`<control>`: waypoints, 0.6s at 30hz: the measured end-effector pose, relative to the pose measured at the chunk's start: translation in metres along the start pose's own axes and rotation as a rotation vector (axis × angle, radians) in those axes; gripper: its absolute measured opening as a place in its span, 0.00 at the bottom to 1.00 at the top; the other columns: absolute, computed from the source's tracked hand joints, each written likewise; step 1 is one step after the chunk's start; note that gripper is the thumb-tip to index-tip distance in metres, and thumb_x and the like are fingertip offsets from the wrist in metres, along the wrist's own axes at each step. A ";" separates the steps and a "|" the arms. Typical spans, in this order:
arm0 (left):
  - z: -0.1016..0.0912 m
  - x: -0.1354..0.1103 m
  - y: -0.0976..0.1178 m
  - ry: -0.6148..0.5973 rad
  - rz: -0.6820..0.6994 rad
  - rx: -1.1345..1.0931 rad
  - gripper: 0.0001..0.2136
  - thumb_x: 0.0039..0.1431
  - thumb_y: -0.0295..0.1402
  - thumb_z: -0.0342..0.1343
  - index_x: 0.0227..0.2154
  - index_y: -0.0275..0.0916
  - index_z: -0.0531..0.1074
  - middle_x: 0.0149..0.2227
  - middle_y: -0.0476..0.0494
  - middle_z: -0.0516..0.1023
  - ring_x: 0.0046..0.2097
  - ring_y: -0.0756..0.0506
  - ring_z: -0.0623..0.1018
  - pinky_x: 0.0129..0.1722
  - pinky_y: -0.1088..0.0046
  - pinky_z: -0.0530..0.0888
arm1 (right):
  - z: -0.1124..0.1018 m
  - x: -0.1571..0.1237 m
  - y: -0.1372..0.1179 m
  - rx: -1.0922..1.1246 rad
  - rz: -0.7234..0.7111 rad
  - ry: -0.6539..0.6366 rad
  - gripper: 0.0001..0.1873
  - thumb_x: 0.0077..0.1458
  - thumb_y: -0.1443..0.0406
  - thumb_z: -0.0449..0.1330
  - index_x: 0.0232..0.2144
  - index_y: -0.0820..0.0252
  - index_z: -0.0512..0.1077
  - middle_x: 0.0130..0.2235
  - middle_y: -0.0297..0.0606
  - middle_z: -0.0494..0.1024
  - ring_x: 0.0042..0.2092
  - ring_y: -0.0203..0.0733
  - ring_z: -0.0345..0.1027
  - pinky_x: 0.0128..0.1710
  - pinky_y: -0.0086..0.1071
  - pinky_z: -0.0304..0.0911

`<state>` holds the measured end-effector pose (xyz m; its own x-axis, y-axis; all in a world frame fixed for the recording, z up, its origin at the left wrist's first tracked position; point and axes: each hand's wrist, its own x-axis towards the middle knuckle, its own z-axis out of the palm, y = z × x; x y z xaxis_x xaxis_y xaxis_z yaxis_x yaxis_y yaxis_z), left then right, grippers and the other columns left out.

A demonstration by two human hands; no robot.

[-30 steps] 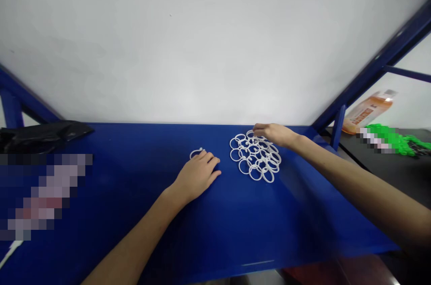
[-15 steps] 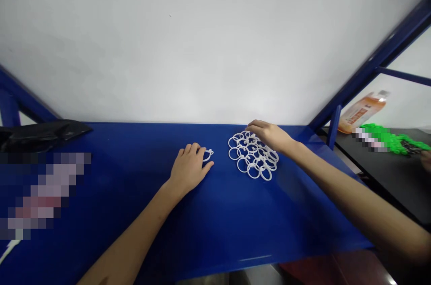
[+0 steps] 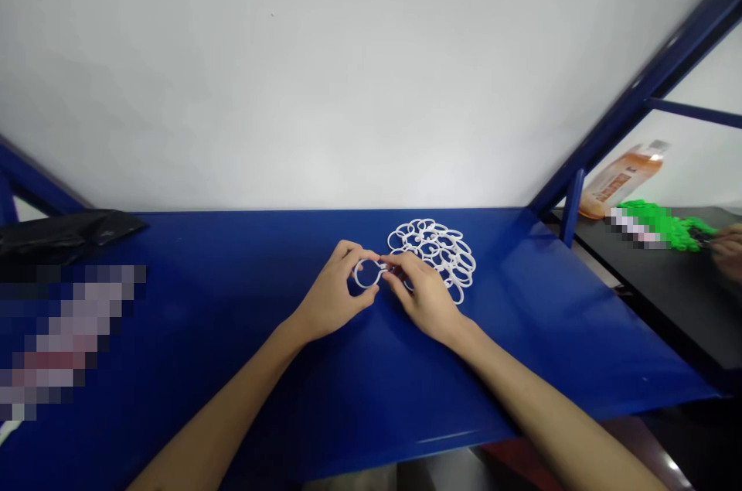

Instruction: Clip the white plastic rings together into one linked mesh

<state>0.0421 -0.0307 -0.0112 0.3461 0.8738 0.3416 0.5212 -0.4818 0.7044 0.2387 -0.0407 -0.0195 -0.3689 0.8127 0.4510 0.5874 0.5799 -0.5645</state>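
Note:
A single white plastic ring [image 3: 358, 281] with a small clasp-like end is held between my two hands, above the blue table. My left hand [image 3: 336, 286] curls its fingers and thumb around the ring's left side. At the clasp end, my right hand [image 3: 426, 294] pinches with thumb and fingertips; its fingers cover part of that end. Just behind and right of my right hand lies a cluster of linked white rings [image 3: 457, 255], partly hidden by that hand.
The blue table [image 3: 232, 259] meets a pale wall [image 3: 348, 89]. At left lie a black plastic bag [image 3: 75, 232] and a blurred-out item. On a black table at right are an orange-labelled bottle [image 3: 623, 180], green pieces [image 3: 684, 228] and another person's hand [image 3: 729, 251].
My right hand has come from the cluster's far edge to the ring's clasp end. My left hand has turned and now grips the ring, which shows more fully.

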 end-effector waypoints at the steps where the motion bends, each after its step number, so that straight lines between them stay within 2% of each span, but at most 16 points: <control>1: 0.000 0.000 0.002 -0.011 0.011 -0.004 0.17 0.54 0.27 0.58 0.48 0.45 0.70 0.48 0.46 0.68 0.48 0.46 0.73 0.52 0.65 0.73 | -0.001 -0.001 -0.001 0.037 -0.006 0.011 0.10 0.66 0.66 0.55 0.48 0.57 0.70 0.41 0.40 0.76 0.41 0.41 0.72 0.44 0.39 0.70; 7: 0.007 -0.003 0.001 -0.091 0.045 0.020 0.12 0.57 0.32 0.60 0.44 0.43 0.70 0.45 0.48 0.72 0.46 0.47 0.74 0.50 0.67 0.73 | -0.003 -0.004 -0.006 0.118 -0.054 0.017 0.04 0.65 0.67 0.56 0.41 0.58 0.70 0.36 0.37 0.74 0.37 0.38 0.70 0.39 0.33 0.67; 12: 0.006 -0.003 0.002 -0.117 0.041 0.065 0.11 0.56 0.35 0.62 0.42 0.43 0.71 0.43 0.49 0.73 0.45 0.46 0.75 0.47 0.68 0.72 | -0.002 -0.005 -0.005 0.153 -0.054 0.008 0.04 0.65 0.66 0.55 0.41 0.57 0.70 0.36 0.37 0.75 0.37 0.38 0.71 0.40 0.33 0.67; 15: 0.004 -0.002 0.003 -0.033 0.001 0.102 0.10 0.56 0.36 0.61 0.41 0.43 0.71 0.41 0.50 0.73 0.42 0.47 0.75 0.44 0.69 0.72 | 0.002 -0.007 -0.006 0.183 0.013 0.041 0.09 0.66 0.65 0.55 0.48 0.56 0.68 0.38 0.37 0.77 0.39 0.39 0.72 0.42 0.35 0.68; 18: 0.001 -0.001 0.003 0.095 -0.118 0.118 0.10 0.56 0.40 0.60 0.38 0.42 0.70 0.34 0.51 0.73 0.34 0.48 0.73 0.37 0.70 0.71 | 0.007 -0.009 -0.009 0.251 0.106 0.023 0.17 0.64 0.62 0.58 0.54 0.55 0.63 0.40 0.37 0.78 0.39 0.39 0.73 0.41 0.35 0.69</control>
<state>0.0448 -0.0329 -0.0100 0.2052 0.9242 0.3222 0.6436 -0.3754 0.6669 0.2319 -0.0530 -0.0233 -0.2965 0.8699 0.3941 0.4241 0.4896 -0.7618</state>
